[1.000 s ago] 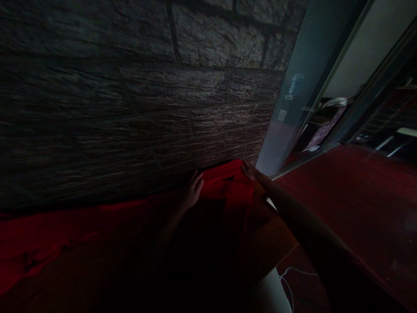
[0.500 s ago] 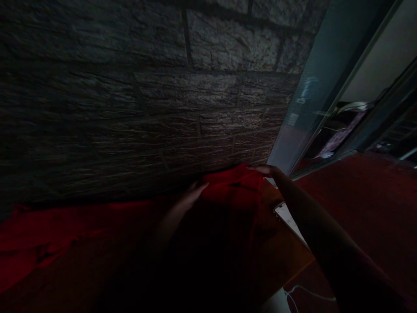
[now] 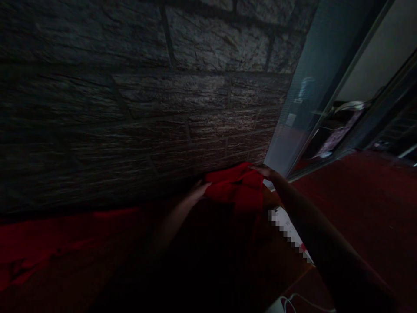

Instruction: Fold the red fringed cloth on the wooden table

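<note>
At lower centre of the frame, a person's left hand (image 3: 197, 193) and right hand (image 3: 263, 171) handle red cloth (image 3: 228, 191) laid along the foot of a wall. The left fingers reach out straight and close together at the cloth's left side; the right fingers are on its upper right corner, though whether they pinch it cannot be told in the gloom. The work looks partway: cloth between the hands lies in overlapping layers, while a red stretch (image 3: 39, 234) at lower left is rumpled and untouched, shadow hiding whether the two join. Beneath, a brown worktop (image 3: 280, 256) carries a flat white object (image 3: 291, 226), partly pixelated, beside the right forearm. A white cable (image 3: 312, 301) loops past its corner at lower right. Behind rises a rough block wall (image 3: 202, 52); farther off, a bluish panel (image 3: 293, 113) borders a red floor (image 3: 358, 208) and a dim, cluttered doorway, upper right.
</note>
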Motion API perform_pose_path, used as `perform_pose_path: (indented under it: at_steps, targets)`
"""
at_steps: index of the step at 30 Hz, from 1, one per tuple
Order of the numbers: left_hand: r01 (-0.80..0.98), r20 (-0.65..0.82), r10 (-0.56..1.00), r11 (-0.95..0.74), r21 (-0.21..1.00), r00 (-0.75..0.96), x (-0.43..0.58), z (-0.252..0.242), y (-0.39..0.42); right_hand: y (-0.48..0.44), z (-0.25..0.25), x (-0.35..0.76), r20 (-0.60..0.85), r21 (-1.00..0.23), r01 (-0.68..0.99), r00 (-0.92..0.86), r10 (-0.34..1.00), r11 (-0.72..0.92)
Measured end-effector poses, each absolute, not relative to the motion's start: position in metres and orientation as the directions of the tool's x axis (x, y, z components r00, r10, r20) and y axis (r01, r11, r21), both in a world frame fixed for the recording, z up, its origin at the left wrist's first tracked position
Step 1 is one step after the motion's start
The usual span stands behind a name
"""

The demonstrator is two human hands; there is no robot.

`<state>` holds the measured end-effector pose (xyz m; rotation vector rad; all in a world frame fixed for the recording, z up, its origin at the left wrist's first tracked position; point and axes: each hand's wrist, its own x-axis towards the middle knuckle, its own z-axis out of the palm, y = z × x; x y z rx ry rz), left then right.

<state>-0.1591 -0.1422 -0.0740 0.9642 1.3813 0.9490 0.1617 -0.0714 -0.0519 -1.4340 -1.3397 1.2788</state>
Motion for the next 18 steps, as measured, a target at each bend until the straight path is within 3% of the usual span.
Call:
perform_pose_path:
  at_steps: [4, 8, 13, 15, 18]
  targets:
    - [0.032, -0.328, 0.944, 0.329, 0.944, -0.015, -0.163, -0.071, -0.147, -0.068, -0.05, 0.166, -0.14, -0.963, 0.238, -0.051, 0.989, -0.124]
    - [0.077, -0.296, 0.955, 0.294, 0.953, 0.016, -0.188, -0.07, -0.168, -0.073, -0.037, 0.175, -0.079, -0.931, 0.351, 0.073, 0.994, -0.1]
    - [0.34, -0.076, 0.992, 0.036, 0.94, 0.105, -0.271, -0.082, -0.218, -0.118, -0.017, 0.165, 0.101, -0.894, 0.447, 0.156, 0.983, 0.021]
    - [0.484, 0.063, 0.994, -0.101, 0.869, 0.094, -0.311, -0.088, -0.244, -0.154, -0.013, 0.139, 0.208, -0.866, 0.474, 0.058, 0.976, 0.157]
    - [0.757, 0.342, 0.939, -0.255, 0.601, 0.045, -0.363, -0.095, -0.283, -0.215, -0.013, 0.071, 0.323, -0.808, 0.448, -0.203, 0.924, 0.381]
